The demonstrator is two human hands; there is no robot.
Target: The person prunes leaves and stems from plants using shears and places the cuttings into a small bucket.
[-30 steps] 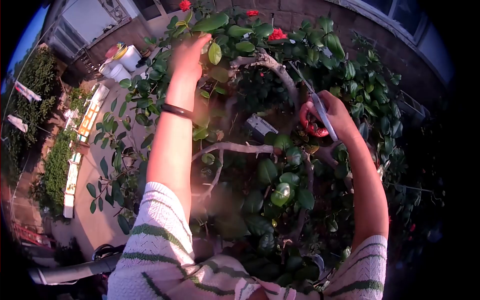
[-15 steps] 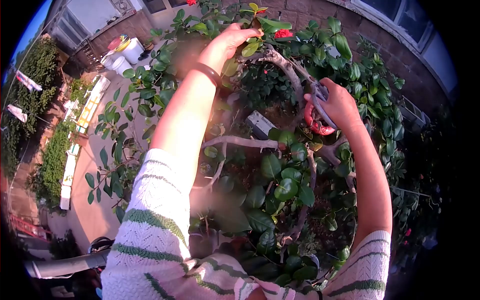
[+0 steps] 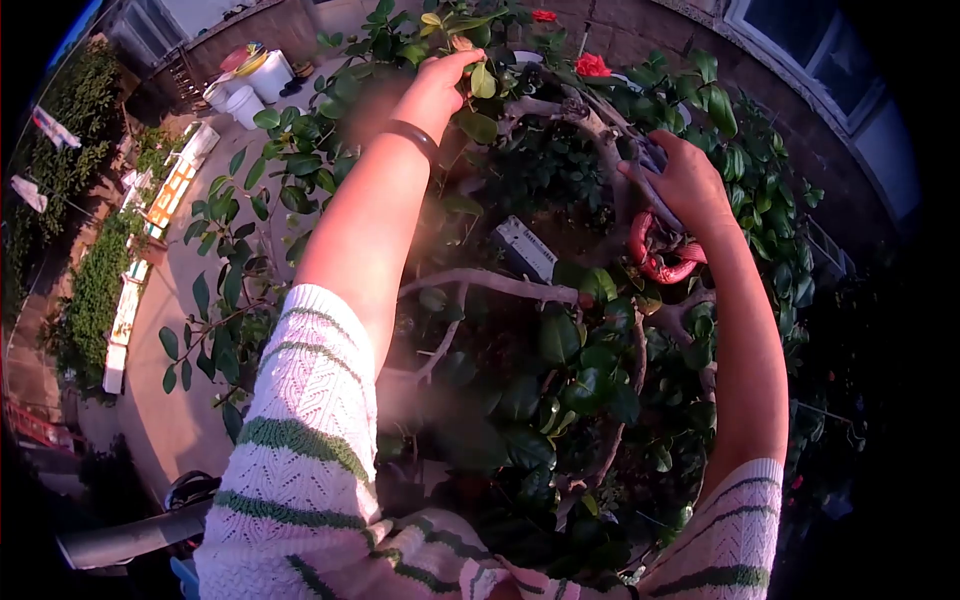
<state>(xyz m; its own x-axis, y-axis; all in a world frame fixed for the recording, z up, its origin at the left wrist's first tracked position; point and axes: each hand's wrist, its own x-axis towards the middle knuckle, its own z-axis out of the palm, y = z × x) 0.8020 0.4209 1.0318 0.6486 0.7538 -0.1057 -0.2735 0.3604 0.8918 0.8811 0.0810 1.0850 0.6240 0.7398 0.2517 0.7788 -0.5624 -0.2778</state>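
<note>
My left hand [image 3: 440,85] is at the top of a leafy shrub, its fingers closed around a leafy twig [image 3: 482,80] with yellowish leaves. Something pale brown shows at the fingertips, too small to make out. Over on the right, my right hand [image 3: 685,185] grips a pair of scissors [image 3: 665,268] around their middle. Their red handle loops hang below the palm, and the grey blades point up and left alongside a thick bare branch [image 3: 608,150]. A red flower [image 3: 592,65] stands just beyond the blade tips.
White buckets [image 3: 268,75] stand on the paving at upper left. A row of white planter boxes [image 3: 170,200] runs down the left side. A brick wall [image 3: 680,50] with a window closes off the back. A grey pipe [image 3: 135,535] juts in at lower left.
My left hand has moved left across the top of the shrub. My right hand and the scissors have shifted slightly right, with the red loops now lower. The view has shifted a little.
</note>
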